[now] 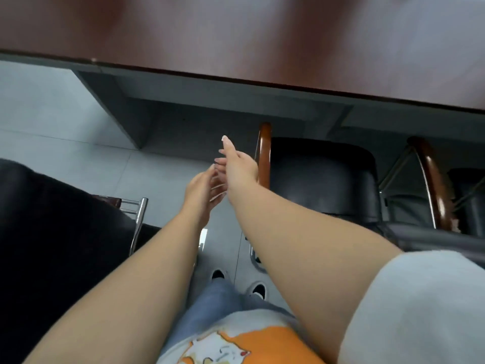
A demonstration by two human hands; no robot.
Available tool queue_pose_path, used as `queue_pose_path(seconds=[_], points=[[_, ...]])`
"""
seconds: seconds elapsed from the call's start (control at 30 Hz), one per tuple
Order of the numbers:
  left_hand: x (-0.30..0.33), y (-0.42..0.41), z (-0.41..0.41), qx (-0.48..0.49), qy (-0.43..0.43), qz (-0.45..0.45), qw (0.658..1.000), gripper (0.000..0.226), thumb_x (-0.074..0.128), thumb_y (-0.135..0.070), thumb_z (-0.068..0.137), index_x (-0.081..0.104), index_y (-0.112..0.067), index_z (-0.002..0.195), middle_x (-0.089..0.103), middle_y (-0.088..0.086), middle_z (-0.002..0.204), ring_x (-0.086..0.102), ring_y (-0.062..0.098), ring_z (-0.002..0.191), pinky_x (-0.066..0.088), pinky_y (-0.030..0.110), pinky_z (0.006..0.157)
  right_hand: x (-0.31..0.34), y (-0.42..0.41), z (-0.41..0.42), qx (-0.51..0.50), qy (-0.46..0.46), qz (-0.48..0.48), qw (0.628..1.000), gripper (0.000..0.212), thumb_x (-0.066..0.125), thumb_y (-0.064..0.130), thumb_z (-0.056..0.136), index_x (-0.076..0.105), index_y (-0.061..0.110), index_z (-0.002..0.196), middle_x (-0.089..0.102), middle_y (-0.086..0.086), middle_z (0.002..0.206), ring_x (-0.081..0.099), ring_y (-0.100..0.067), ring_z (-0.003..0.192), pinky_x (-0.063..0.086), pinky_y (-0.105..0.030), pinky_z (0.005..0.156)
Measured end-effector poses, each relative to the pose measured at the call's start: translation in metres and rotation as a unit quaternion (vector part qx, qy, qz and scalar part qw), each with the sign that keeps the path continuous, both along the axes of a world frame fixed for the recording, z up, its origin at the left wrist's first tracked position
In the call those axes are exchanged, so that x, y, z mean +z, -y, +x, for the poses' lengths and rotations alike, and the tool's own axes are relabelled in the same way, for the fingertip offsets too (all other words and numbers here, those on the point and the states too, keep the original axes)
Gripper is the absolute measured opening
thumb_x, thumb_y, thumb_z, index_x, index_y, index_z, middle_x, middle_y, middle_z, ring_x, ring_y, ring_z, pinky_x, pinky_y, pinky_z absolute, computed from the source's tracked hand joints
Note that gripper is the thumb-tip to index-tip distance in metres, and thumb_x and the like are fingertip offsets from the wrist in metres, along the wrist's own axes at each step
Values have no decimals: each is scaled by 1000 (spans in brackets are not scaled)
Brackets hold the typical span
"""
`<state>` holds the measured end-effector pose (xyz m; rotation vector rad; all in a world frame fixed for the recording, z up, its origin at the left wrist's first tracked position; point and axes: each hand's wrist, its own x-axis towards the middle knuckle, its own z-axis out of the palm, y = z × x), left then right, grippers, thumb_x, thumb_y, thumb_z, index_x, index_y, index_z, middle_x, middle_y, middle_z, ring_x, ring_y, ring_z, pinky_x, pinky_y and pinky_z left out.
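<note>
The brown table (236,35) fills twelve o'clock. The black chair (322,179) sits at three o'clock of the hands, seemingly not yet gripped through the blur, so moving it is all still to do. The right hand (241,166) reaches beside its wooden armrest (265,137), fingers straight and slightly apart. The left hand (199,187) is relaxed and empty.

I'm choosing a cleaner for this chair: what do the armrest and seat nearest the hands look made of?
Armrest: probably varnished wood, given its orange-brown colour and glossy highlight. Seat: black leather or vinyl, smooth with a soft sheen; the view does not show which.
</note>
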<state>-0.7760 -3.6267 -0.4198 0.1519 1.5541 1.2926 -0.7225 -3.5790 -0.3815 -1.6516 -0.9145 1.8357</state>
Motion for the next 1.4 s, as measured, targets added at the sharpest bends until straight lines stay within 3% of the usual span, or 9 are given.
queue_pose_path(seconds=[0.17, 0.27, 0.4, 0.6, 0.73, 0.97, 1.17, 1.27, 1.4], points=[[7, 32, 11, -23, 29, 22, 999, 21, 49, -31, 94, 64, -17, 90, 68, 4, 84, 64, 17, 82, 50, 28, 78, 9, 38, 27, -9, -59, 20, 998, 24, 62, 41, 86, 62, 18, 80, 65, 0, 75, 64, -13, 73, 55, -30, 81], [5, 49, 24, -20, 62, 29, 997, 21, 49, -32, 94, 61, -16, 87, 64, 0, 74, 62, 15, 75, 48, 26, 74, 18, 49, 45, 0, -61, 47, 997, 24, 62, 39, 87, 64, 15, 85, 65, 2, 78, 63, -11, 77, 53, -26, 80], [2, 83, 38, -36, 79, 31, 996, 20, 49, -32, 94, 58, -16, 88, 65, 3, 81, 63, 17, 80, 48, 27, 76, 11, 87, 72, -33, -59, 54, 996, 24, 61, 39, 87, 64, 15, 83, 66, 0, 84, 64, -13, 87, 52, -25, 82], [12, 120, 70, -87, 58, 49, 993, 20, 48, -32, 95, 59, -17, 87, 70, -1, 72, 64, 17, 78, 49, 29, 79, 4, 132, 128, -62, -13, 59, 996, 27, 59, 42, 87, 64, 17, 95, 68, -4, 102, 63, -17, 101, 49, -32, 94], [26, 144, 97, -126, 39, 54, 990, 19, 48, -31, 95, 60, -17, 88, 72, -2, 72, 65, 18, 83, 49, 32, 86, 8, 158, 167, -78, 8, 66, 995, 29, 59, 41, 87, 64, 16, 101, 67, -2, 101, 62, -15, 99, 48, -30, 93], [55, 156, 141, -152, -20, 110, 982, 18, 48, -27, 95, 61, -16, 88, 71, -3, 68, 66, 17, 80, 50, 29, 81, 21, 169, 225, -96, -22, 89, 991, 22, 60, 37, 86, 63, 18, 97, 67, -1, 101, 62, -13, 100, 49, -29, 90], [78, 159, 211, -76, -19, 150, 986, 18, 50, -28, 94, 62, -16, 89, 71, 4, 79, 67, 18, 84, 51, 29, 79, 43, 153, 315, -138, -86, 126, 979, 20, 60, 38, 86, 63, 19, 94, 68, 1, 98, 63, -12, 97, 50, -27, 87], [91, 152, 243, -37, -19, 175, 984, 19, 52, -32, 93, 62, -17, 90, 72, 1, 80, 68, 15, 87, 51, 27, 77, 53, 139, 385, -198, -92, 163, 962, 26, 60, 39, 86, 62, 16, 100, 66, -2, 103, 63, -14, 100, 50, -27, 85], [109, 142, 277, -10, -46, 187, 981, 20, 52, -37, 92, 62, -20, 98, 69, 0, 97, 65, 13, 99, 50, 28, 81, 65, 117, 465, -266, -68, 210, 938, 30, 63, 40, 84, 53, 21, 105, 59, -4, 115, 58, -17, 108, 49, -29, 89]])
